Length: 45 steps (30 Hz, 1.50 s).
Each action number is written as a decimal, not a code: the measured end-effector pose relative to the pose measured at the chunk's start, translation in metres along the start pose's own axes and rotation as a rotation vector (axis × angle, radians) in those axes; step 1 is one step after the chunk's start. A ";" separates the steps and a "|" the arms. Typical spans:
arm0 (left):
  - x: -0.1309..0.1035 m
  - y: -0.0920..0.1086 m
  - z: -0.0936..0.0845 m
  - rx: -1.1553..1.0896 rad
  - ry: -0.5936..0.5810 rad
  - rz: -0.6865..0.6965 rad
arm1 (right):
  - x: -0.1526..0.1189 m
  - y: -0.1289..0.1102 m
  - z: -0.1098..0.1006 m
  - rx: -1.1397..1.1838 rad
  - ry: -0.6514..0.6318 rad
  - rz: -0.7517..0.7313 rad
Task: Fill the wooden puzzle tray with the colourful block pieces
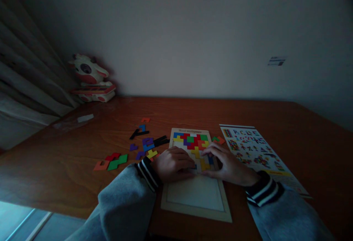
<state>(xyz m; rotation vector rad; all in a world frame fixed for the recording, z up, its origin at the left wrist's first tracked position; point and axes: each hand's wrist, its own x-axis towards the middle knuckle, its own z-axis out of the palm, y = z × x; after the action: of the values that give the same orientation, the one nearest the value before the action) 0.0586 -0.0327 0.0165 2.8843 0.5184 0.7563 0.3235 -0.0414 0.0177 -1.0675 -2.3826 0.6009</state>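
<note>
A shallow wooden puzzle board (197, 211) lies on the table, its upper part filled with coloured block pieces and its lower part bare. My left hand (175, 163) rests across the board's left edge, fingers stretched over the board beside a mostly covered blue piece. From the right, my right hand (227, 163) reaches in with thumb and fingers curved apart around a yellow piece (204, 165) and a blue piece near it. Whether its fingertips press on these pieces is hard to see. Another yellow piece (195, 153) lies just above, under the filled rows.
Loose pieces lie left of the board, including a green piece (117, 162), an orange piece (101, 165) and black bars (161, 140). A printed pattern sheet (259, 152) lies at right. A cow-shaped toy (92, 81) stands at the back left, near a curtain (24, 68).
</note>
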 end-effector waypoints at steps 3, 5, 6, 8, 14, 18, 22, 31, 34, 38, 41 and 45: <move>0.001 0.001 -0.001 -0.001 0.006 0.011 | -0.001 0.003 -0.003 -0.022 0.010 0.010; 0.002 0.002 -0.002 0.008 0.007 0.009 | -0.001 0.004 -0.004 -0.022 0.017 0.015; 0.002 0.003 -0.003 0.014 0.014 0.004 | -0.001 0.005 -0.004 -0.021 0.034 0.019; 0.004 0.004 -0.005 0.029 0.035 -0.014 | 0.000 0.008 -0.003 -0.030 0.119 0.037; 0.000 -0.001 -0.016 0.081 0.129 -0.035 | 0.002 0.024 -0.003 -0.114 0.438 0.150; -0.010 -0.009 -0.023 0.091 0.113 -0.034 | 0.001 0.029 -0.003 -0.109 0.442 0.140; -0.016 -0.013 -0.028 0.045 0.078 -0.065 | 0.000 0.023 -0.002 -0.072 0.322 0.038; -0.016 -0.014 -0.023 -0.033 0.011 -0.088 | 0.001 -0.004 0.003 -0.042 0.052 -0.100; -0.016 -0.013 -0.020 -0.047 0.001 -0.080 | 0.002 -0.008 0.006 -0.050 0.028 -0.101; -0.015 -0.010 -0.017 -0.051 -0.008 -0.081 | 0.002 -0.008 0.006 -0.041 0.024 -0.071; -0.014 -0.007 -0.016 -0.043 -0.017 -0.074 | 0.002 -0.010 0.006 -0.049 0.029 -0.065; -0.013 -0.005 -0.015 -0.027 0.000 -0.056 | 0.004 -0.014 0.009 -0.080 0.034 -0.073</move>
<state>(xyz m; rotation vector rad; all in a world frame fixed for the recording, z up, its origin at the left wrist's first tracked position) 0.0386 -0.0321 0.0222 2.8319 0.5814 0.7488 0.3085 -0.0485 0.0193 -1.0114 -2.4224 0.4617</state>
